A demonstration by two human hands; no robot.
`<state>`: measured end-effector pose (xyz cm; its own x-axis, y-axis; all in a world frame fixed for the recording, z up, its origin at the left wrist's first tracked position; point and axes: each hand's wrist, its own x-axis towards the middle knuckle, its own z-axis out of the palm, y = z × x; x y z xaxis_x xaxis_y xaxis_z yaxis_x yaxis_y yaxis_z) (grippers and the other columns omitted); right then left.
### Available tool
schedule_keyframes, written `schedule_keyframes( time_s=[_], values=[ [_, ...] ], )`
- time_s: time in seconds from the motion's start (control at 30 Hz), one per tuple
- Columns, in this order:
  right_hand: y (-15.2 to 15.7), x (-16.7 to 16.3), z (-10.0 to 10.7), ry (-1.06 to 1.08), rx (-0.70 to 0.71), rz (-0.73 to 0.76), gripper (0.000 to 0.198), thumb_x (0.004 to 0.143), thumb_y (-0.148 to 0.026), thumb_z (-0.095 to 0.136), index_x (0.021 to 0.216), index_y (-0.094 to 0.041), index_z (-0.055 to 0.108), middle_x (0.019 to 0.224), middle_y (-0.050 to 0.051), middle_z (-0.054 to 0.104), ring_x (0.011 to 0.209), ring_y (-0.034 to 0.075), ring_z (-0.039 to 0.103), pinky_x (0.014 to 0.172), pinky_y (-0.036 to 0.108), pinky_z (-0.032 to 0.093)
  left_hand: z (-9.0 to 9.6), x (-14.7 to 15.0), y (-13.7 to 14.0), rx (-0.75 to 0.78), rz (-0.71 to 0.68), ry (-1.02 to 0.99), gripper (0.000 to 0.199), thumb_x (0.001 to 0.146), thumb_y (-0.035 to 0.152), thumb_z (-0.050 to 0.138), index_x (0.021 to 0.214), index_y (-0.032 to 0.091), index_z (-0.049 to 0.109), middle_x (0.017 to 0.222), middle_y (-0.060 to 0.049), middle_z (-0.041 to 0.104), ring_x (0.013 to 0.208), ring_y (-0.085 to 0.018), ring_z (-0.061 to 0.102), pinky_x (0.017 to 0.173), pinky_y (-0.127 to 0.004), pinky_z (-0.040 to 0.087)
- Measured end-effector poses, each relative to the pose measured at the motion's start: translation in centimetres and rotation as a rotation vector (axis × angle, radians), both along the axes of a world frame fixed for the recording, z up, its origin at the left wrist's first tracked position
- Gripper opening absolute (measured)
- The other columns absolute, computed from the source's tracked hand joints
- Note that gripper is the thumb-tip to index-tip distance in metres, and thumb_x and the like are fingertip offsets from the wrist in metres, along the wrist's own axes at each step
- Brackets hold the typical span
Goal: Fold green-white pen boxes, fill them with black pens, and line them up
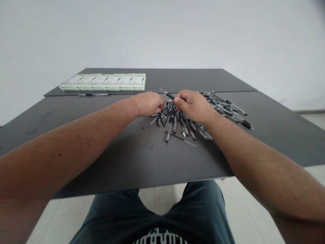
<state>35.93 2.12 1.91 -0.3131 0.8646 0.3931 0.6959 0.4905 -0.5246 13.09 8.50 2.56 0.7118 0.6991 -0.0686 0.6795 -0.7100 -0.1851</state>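
Observation:
My right hand (193, 104) is closed round a black pen (167, 94), whose bare tip points up and to the left. To its left, my left hand (150, 103) has its fingers curled downward at the edge of a heap of pens (175, 122); whatever they pinch is hidden. Clear barrels with dark ends fan out from the heap toward me. In front of it lies a thin ink refill (181, 138), dark at one end and clear at the other. A second group of pens (225, 108) spreads to the right, beyond my right wrist.
A row of white and green boxes (106, 82) stands at the back left of the dark table (122, 162). One pen (93, 94) lies alone in front of them, by the seam between tabletops. Small dark scraps (149, 145) lie near the heap. The table's front edge is above my knees.

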Motion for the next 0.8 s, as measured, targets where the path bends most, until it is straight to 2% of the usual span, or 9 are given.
schedule_keyframes(
  time_s=[0.27, 0.4, 0.63, 0.8],
  values=[
    [0.0, -0.1, 0.1, 0.003, -0.005, 0.017, 0.026, 0.107, -0.036, 0.061, 0.089, -0.022, 0.074, 0.078, 0.003, 0.074, 0.075, 0.021, 0.063, 0.081, 0.035, 0.047, 0.2, 0.1, 0.0, -0.019, 0.000, -0.034, 0.015, 0.092, 0.019, 0.072, 0.097, 0.024, 0.085, 0.092, -0.003, 0.081, 0.084, -0.023, 0.072, 0.073, -0.035, 0.041],
    [0.0, 0.0, 0.0, 0.002, -0.001, 0.013, 0.026, 0.106, -0.037, 0.061, 0.089, -0.022, 0.074, 0.079, 0.003, 0.075, 0.075, 0.021, 0.062, 0.080, 0.035, 0.047, 0.2, -0.1, -0.2, -0.020, -0.022, 0.001, 0.015, 0.091, 0.016, 0.069, 0.086, 0.024, 0.081, 0.088, -0.004, 0.078, 0.082, -0.023, 0.069, 0.071, -0.036, 0.040],
    [-0.1, -0.1, 0.1, -0.009, -0.003, 0.011, 0.025, 0.106, -0.036, 0.061, 0.091, -0.022, 0.075, 0.082, 0.003, 0.077, 0.076, 0.022, 0.063, 0.080, 0.035, 0.047, 0.4, -0.1, -0.6, -0.019, -0.017, 0.033, 0.019, 0.089, 0.016, 0.069, 0.079, 0.025, 0.082, 0.081, -0.004, 0.074, 0.075, -0.022, 0.064, 0.071, -0.037, 0.039],
    [-0.2, -0.2, 0.2, -0.009, -0.020, 0.008, 0.025, 0.107, -0.037, 0.061, 0.093, -0.022, 0.075, 0.083, 0.003, 0.078, 0.076, 0.022, 0.065, 0.082, 0.036, 0.048, 0.6, 0.1, -1.2, 0.011, 0.004, 0.072, 0.020, 0.091, 0.016, 0.068, 0.087, 0.025, 0.085, 0.090, -0.006, 0.078, 0.078, -0.024, 0.067, 0.072, -0.037, 0.041]
  ],
)
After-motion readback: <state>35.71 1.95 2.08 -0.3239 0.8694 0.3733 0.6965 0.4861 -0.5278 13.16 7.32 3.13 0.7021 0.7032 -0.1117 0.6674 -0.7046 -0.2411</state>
